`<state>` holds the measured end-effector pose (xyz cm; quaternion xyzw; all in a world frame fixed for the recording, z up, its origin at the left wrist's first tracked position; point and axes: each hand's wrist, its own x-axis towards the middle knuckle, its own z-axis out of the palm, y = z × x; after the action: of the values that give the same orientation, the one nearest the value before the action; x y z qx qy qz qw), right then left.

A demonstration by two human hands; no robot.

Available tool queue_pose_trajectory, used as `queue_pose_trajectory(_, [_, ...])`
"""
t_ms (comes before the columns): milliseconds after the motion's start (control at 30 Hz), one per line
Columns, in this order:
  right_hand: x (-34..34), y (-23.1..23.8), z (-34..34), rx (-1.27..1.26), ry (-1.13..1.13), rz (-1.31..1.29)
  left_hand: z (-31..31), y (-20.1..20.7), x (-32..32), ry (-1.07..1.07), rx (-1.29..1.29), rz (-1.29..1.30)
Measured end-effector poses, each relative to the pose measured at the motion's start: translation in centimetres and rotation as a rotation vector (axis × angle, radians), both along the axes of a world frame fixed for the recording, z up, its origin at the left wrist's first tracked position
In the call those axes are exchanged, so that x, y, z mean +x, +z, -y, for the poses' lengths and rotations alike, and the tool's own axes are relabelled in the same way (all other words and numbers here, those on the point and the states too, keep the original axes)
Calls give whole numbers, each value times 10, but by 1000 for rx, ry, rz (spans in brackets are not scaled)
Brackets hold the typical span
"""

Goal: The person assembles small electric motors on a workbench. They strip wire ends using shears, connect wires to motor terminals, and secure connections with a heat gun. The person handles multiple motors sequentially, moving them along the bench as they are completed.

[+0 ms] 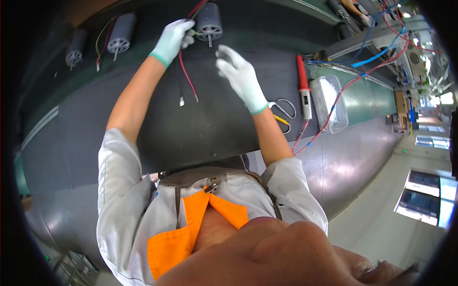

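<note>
**Motor (208,21) pointing its shaft (210,42) toward the near side**

The grey motor is resting at the top of the view. Just left of it, the left hand (172,40) is curling its gloved fingers beside the wiring; whether they are pinching a lead or merely touching it, I cannot tell. Below and left of the motor, a red wire (188,77) and a dark wire (178,81) are trailing over the surface (200,128), the dark one ending in a pale plug (182,101). Just below and right of the motor, the right hand (242,78) is hovering with thumb and fingers loosely apart, holding nothing visible.

If the left hand is pulling sideways, the leads could be straining where they join the motor, or the round body could be rolling. The loose plug could be snagging under a glove.

The frame is cutting off the motor's far end, and the left hand is hiding part of the wiring. Well right of the motor, a clear box (339,125) is holding pale pieces too indistinct to name.
</note>
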<state>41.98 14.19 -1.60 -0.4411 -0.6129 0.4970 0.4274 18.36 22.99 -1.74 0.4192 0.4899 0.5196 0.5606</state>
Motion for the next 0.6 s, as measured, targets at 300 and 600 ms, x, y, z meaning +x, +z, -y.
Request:
queue_pose_trajectory(300, [227, 52, -24, 96, -893, -302, 142, 1, 25, -209, -94, 225])
queue_pose_trajectory(600, [151, 54, -10, -84, -397, -25, 145, 24, 60, -605, -119, 433])
